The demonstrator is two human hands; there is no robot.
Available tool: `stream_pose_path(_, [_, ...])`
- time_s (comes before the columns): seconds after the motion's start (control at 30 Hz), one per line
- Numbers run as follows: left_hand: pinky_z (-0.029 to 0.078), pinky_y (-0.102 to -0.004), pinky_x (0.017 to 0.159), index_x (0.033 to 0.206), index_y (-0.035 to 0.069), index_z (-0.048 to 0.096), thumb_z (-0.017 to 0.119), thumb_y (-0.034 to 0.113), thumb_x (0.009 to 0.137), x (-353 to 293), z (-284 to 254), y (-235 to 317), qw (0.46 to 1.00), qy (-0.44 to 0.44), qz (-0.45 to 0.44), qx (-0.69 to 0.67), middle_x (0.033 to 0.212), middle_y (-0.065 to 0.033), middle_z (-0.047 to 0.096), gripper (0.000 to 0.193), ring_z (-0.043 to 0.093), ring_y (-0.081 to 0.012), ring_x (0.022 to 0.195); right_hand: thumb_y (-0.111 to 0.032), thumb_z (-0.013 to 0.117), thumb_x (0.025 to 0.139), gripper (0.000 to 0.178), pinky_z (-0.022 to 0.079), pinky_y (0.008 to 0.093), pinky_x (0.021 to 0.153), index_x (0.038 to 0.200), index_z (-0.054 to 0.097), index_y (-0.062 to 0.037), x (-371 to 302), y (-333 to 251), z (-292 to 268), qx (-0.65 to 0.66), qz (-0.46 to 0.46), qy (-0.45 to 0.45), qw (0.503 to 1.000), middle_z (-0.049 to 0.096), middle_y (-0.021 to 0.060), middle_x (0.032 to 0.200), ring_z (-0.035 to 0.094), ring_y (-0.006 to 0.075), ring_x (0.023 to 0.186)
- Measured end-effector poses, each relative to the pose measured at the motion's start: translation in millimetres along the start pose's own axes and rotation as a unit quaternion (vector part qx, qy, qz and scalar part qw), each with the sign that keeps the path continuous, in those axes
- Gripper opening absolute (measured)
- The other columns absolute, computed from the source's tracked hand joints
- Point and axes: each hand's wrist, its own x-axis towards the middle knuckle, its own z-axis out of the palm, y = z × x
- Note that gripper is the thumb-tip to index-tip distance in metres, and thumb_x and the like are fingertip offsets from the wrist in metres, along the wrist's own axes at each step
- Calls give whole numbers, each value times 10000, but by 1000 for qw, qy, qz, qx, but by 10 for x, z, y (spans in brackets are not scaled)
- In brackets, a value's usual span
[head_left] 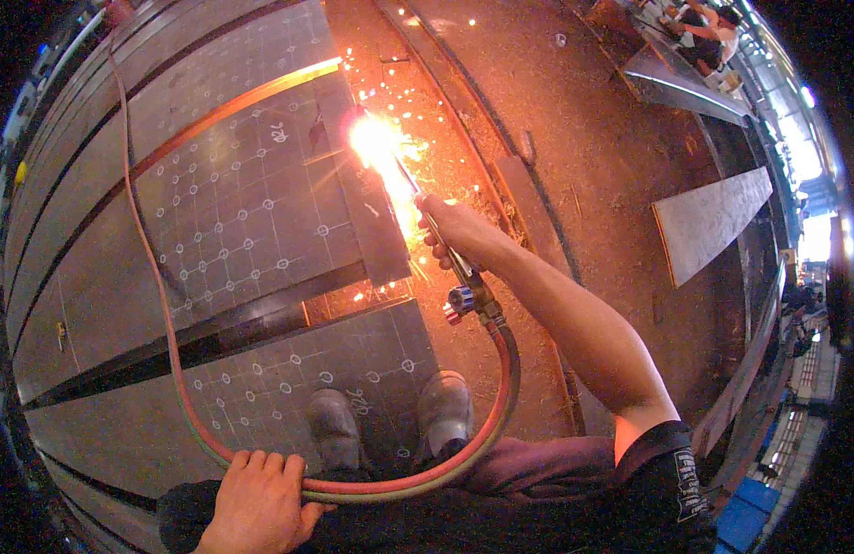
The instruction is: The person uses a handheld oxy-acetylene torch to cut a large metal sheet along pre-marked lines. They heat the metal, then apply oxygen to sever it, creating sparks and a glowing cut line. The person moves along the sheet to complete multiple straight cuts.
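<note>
My right hand [454, 229] is wrapped around the handle of a cutting torch [466, 273], just above its blue and red knobs. Its tip points away from me into a white-hot glare [376, 138] at the right edge of a marked steel plate [233, 194]. The glare hides the tip and the cut. From the torch's rear, paired red and green hoses [381, 493] loop down toward my lap. Over them my left hand [259, 503] is closed, fingers curled across the hoses and thumb beneath; the gripped stretch is hidden.
My boots [445, 411] stand on or beside a nearer marked plate [260, 369]. Sparks scatter over the brown floor [611, 166], by long rails [464, 102]. A tapered metal piece [713, 226] lies at right. Another person [713, 37] is far right. The hose [136, 185] crosses the plates at left.
</note>
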Motion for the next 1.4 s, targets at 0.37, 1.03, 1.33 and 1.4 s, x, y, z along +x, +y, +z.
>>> stream_pose_path(0.37, [436,-446,900,1009,6,575,711,404,741,27,7,-10,999,14,24,17,936,-171,611,499,581,-340,945,-534,480,929,530,448,305,475,1006,526,-12,295,354,-172,50,38,-16,998,484,38,740,482,121,538])
stream_pose_path(1.03, [438,-433,902,972,-3,595,697,489,771,27,-49,19,1000,-11,9,7,912,-165,618,541,590,-315,925,-525,487,916,511,444,317,479,951,537,-18,-60,-3,6,29,-6,12,999,497,41,713,490,133,538])
stream_pose_path(1.33, [452,-438,890,968,-5,595,713,457,763,30,-63,46,1000,10,11,-5,885,-169,622,519,596,-322,910,-527,480,925,494,418,320,462,920,541,-37,44,138,-82,-60,-68,-14,996,490,29,692,470,130,528])
stream_pose_path(1.4, [454,-438,890,967,-6,596,718,445,759,26,-60,47,1000,16,12,-2,877,-169,622,512,599,-324,908,-530,491,921,492,406,316,453,916,540,-40,29,138,-79,-67,-74,-4,995,489,27,686,456,128,520])
